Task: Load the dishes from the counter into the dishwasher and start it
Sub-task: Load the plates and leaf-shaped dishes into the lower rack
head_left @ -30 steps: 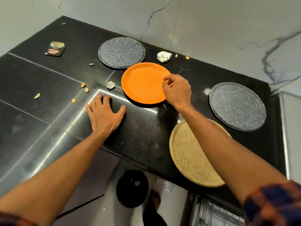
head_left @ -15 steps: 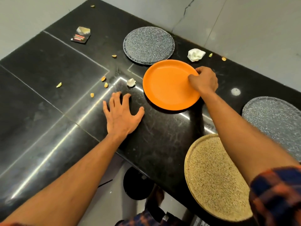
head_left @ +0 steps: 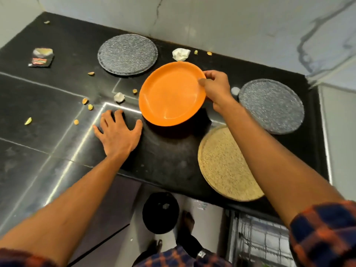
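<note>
An orange plate (head_left: 170, 95) hangs tilted just above the black counter (head_left: 57, 97), casting a shadow below it. My right hand (head_left: 216, 87) pinches its right rim, thumb on top. My left hand (head_left: 117, 132) rests flat on the counter, fingers spread, just left of the plate. Two grey speckled plates lie flat, one at the back (head_left: 127, 54) and one at the right (head_left: 271, 106). A beige speckled plate (head_left: 225, 164) lies near the counter's front edge, partly under my right forearm. A wire dishwasher rack (head_left: 258, 245) shows at the bottom right, below the counter.
Crumpled tissue (head_left: 180, 54), a smaller white scrap (head_left: 119, 97), several yellow food bits (head_left: 87, 104) and a small packet (head_left: 41, 57) litter the counter. A round black object (head_left: 160, 211) stands on the floor below. A marble wall runs along the back and right.
My right hand has lifted the orange plate off the counter and tilted it. The left hand stays pressed flat in the same spot. The camera view has shifted.
</note>
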Demonstrator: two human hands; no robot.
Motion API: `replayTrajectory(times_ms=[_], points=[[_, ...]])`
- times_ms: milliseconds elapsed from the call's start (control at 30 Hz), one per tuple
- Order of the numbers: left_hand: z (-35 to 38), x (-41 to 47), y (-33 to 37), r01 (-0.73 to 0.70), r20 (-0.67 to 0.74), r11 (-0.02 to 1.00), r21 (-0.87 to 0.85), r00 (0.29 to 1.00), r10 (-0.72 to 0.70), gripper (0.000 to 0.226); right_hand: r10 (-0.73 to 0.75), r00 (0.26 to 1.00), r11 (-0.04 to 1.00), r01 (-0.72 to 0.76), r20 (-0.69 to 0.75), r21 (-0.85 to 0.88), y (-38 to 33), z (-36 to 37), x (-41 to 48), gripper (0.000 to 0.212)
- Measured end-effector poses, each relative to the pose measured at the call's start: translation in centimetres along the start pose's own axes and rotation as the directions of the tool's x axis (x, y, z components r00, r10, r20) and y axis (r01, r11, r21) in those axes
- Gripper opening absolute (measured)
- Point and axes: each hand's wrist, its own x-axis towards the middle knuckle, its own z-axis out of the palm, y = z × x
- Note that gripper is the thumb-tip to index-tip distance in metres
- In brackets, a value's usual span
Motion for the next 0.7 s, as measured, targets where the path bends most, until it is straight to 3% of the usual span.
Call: replayTrajectory(times_ms=[167, 267, 433, 633, 700], points=[[-0.6, -0.2, 0.0, -0.019, -0.009, 0.994, -0.111, 1.000, 0.018, 0.070, 0.043, 0.985, 0.992, -0.022, -0.168, 0.127, 1.8, -4.9, -8.0, 0.016], [-1.4, -0.7, -0.3, -0.090, -0.118, 0.958, -0.271, 0.991, 0.059, 0.064, 0.117, 0.967, 0.965, -0.057, -0.226, 0.256, 3.8, -8.5, -13.9, 0.021], [-1.7, -7.1, -2.3, -0.472, -0.258, 0.752, -0.461, 0.882, 0.395, 0.037, 0.114, 0.924, 0.969, -0.023, -0.364, 0.246, 8.0, -14.9, -25.6, 0.016], [-0.4, -20.2, -2.2, -0.582, -0.197, 0.585, -0.565, 0.784, 0.589, 0.016, 0.096, 0.849, 0.991, -0.033, -0.519, 0.130, 14.4, -22.8, -39.5, 0.015], [0.8, -24.9, -2.2, -0.562, -0.118, 0.527, -0.637, 0.747, 0.655, 0.013, 0.112, 0.813, 0.990, -0.041, -0.571, 0.136, 17.2, -25.2, -44.4, 0.017]])
